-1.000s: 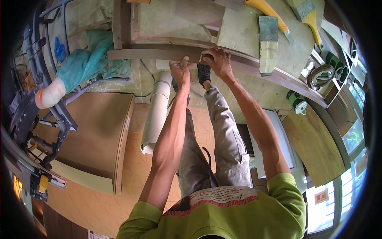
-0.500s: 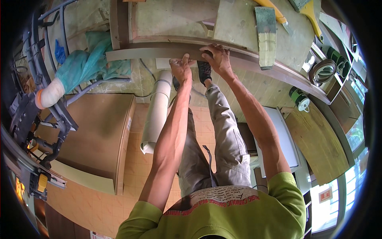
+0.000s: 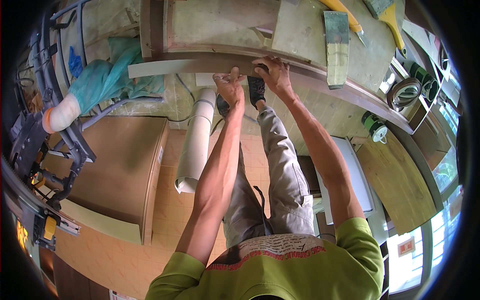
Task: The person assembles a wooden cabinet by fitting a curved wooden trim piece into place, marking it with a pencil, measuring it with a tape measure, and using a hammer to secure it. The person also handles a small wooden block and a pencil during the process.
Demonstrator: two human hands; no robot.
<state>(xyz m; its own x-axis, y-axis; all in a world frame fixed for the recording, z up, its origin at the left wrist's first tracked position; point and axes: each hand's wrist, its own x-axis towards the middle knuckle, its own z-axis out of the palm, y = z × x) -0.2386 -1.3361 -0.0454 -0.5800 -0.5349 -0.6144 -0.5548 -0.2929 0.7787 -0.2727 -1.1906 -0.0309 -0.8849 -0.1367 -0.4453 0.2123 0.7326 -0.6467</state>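
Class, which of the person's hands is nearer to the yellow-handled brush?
Right. The right hand, at the brown strip, is left of the brush; the left hand, its thumb on the strip, is farther left.

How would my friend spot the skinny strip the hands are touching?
Find the green bag at the upper left. Look right to the left hand and right hand, both at a narrow brown strip. Unlike the brown frame behind, its pale left end pokes in front of the bag.
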